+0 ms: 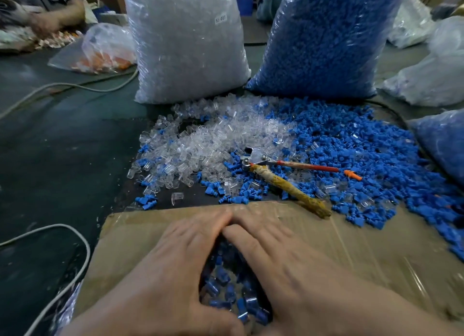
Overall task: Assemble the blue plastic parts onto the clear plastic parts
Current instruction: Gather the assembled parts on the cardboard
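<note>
Left hand [185, 255] and right hand [273, 255] meet over cardboard box [376, 248]

Pliers [271, 171] lie across the parts heap [251, 140]; table [62, 147] left bare.

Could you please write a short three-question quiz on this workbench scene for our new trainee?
1. True or false: the pliers lie on the loose parts between the clear pile and the blue pile.
2. Which stands further left, the bag of clear parts or the bag of blue parts?
3. What lies under the left hand and right hand: A) a cardboard box, B) a metal tray, C) a cloth?

Key: 1 true; 2 the bag of clear parts; 3 A.
</note>
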Available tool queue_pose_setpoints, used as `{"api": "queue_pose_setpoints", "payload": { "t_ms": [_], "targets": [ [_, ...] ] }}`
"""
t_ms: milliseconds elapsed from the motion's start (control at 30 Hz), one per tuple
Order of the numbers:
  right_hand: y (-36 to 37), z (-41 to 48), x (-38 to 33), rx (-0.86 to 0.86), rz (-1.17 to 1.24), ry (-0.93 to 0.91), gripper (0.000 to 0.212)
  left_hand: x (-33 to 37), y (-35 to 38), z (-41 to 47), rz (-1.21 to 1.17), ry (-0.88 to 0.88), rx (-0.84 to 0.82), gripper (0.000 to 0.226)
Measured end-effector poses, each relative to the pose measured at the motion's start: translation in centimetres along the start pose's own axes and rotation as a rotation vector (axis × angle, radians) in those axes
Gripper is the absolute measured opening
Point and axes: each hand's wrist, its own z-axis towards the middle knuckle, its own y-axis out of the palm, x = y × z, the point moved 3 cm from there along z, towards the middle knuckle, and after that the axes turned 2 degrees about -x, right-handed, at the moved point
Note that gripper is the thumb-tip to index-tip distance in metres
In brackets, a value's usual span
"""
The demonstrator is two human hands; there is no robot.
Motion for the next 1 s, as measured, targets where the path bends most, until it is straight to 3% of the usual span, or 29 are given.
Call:
{"api": "queue_pose_setpoints", "payload": {
  "t_ms": [100, 300, 433, 567, 733, 800, 900, 1000],
  "targets": [
    [0.3, 0.0, -0.1, 0.077, -0.174, 0.075, 0.107, -0.1, 1.1, 1.4, 0.109, -0.034, -0.036, 0.126],
    [0.2, 1.5, 0.5, 0.161, -0.014, 0.065, 0.113, 1.3, 1.2, 2.6, 0.026, -0.057, 0.162, 0.084],
    [0.2, 1.5, 0.4, 0.164, -0.018, 0.054, 0.118, 1.9, 1.8, 2.8, -0.172, -0.125, 0.266, 0.073],
    [0.4, 1.6, 0.0, 0.175, -0.045, 0.046, 0.107, 1.9, 2.1, 1.8, -0.497, -0.214, 0.440, 0.057],
    [0.1, 2.1, -0.5, 0.266, 0.027, 0.043, 0.091, 2.2, 2.8, 1.8, -0.345, -0.245, 0.500, 0.055],
    [0.2, 2.3, -0.6, 0.277, 0.005, 0.047, 0.084, 2.2, 2.5, 1.8, -0.396, -0.229, 0.516, 0.050],
    [0.3, 2.6, -0.8, 0.293, -0.091, 0.084, 0.056, 2.0, 2.2, 1.2, -0.576, -0.210, 0.516, 0.055],
    [0.0, 2.6, -0.6, 0.315, -0.171, 0.166, 0.044, 2.5, 1.9, 1.0, -0.474, -0.177, 0.474, 0.063]
  ]
}}
